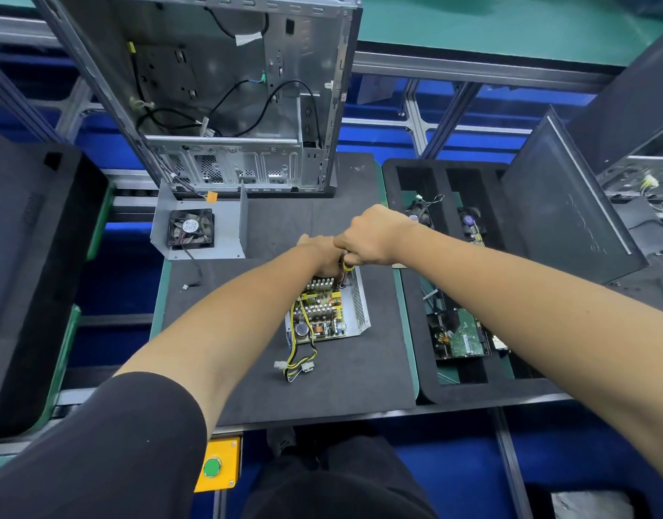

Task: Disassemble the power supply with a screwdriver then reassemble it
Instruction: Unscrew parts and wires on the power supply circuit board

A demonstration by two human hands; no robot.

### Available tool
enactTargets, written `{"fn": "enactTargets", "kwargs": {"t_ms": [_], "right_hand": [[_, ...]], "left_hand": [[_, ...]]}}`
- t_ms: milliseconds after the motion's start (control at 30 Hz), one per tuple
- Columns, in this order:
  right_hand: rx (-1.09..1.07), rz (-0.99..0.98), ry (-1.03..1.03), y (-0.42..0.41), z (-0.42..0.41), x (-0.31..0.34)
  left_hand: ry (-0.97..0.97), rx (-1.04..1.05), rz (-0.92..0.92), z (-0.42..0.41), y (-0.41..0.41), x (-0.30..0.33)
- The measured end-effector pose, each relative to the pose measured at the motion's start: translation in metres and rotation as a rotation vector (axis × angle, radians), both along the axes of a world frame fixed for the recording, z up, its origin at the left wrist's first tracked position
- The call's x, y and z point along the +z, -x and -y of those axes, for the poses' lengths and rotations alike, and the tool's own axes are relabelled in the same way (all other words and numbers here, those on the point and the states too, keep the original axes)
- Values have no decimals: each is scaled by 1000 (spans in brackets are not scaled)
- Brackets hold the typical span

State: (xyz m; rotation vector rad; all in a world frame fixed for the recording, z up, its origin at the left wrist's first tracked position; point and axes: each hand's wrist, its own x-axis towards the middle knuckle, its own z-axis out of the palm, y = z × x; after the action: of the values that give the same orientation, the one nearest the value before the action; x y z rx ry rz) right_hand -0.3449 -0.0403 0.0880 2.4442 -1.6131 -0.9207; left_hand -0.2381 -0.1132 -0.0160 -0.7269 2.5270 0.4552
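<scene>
The opened power supply (359, 312) lies on the black foam mat (352, 380), its circuit board (320, 314) bare and its yellow and black cable bundle (298, 363) trailing toward me. My right hand (371, 236) grips a yellow-handled screwdriver (347, 267), held upright with its tip at the board's far right corner. My left hand (322, 256) rests on the far edge of the power supply, right beside the screwdriver; its fingers are hidden. The removed grey cover (232, 222) with its black fan (190, 228) lies at the mat's far left.
An open computer case (247, 88) stands at the back of the mat. To the right, a black foam tray (468, 383) holds a green board and other parts, with a dark side panel (562, 204) leaning beside it. A yellow box with a green button (213, 467) sits at the bench's front edge.
</scene>
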Motion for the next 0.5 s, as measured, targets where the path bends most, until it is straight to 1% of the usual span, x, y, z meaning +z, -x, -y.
{"fn": "enactTargets", "kwargs": {"t_ms": [133,200,500], "right_hand": [[7,0,7,-4,-1,2],[5,8,5,-5,-1,3],[-22,57,4,-3,-5,4]], "left_hand": [[-145,2,-69,3,-5,-11],[-173,-14,-87,3,-5,-11],[-223,53,-2,4,-3,-5]]}}
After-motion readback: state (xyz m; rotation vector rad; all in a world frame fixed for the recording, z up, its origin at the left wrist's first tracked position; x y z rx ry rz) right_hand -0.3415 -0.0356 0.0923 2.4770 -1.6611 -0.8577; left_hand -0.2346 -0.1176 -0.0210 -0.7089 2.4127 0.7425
